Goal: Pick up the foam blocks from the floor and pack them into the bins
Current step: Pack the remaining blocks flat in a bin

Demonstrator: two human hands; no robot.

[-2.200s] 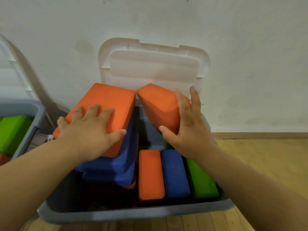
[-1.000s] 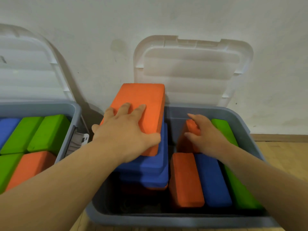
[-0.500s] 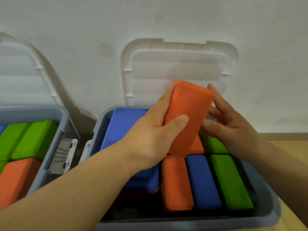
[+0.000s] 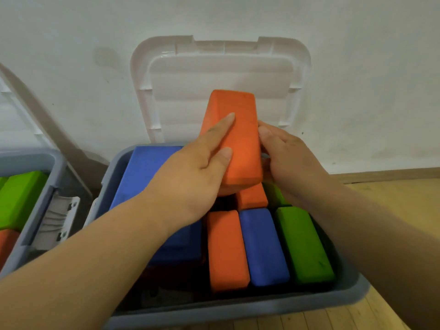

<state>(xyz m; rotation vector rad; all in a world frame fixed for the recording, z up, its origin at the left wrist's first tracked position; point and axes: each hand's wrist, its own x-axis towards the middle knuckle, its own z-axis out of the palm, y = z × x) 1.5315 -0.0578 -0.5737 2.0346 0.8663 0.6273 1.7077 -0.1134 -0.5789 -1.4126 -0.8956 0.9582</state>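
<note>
Orange foam block [image 4: 234, 139] stands tilted on end above the grey bin [image 4: 238, 313], the left hand [image 4: 190, 177] clamped across its face and the right hand [image 4: 285, 160] curled round its far edge, both grips closed on it. Held narrow like this, it can probably slot in behind the row of blocks [image 4: 262, 246] standing on edge.

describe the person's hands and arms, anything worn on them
Left hand and right hand are bare, on bare forearms: no sleeves, gloves, watch, rings or bands show up to the frame edge. Nails in view are short and unpainted.
</note>
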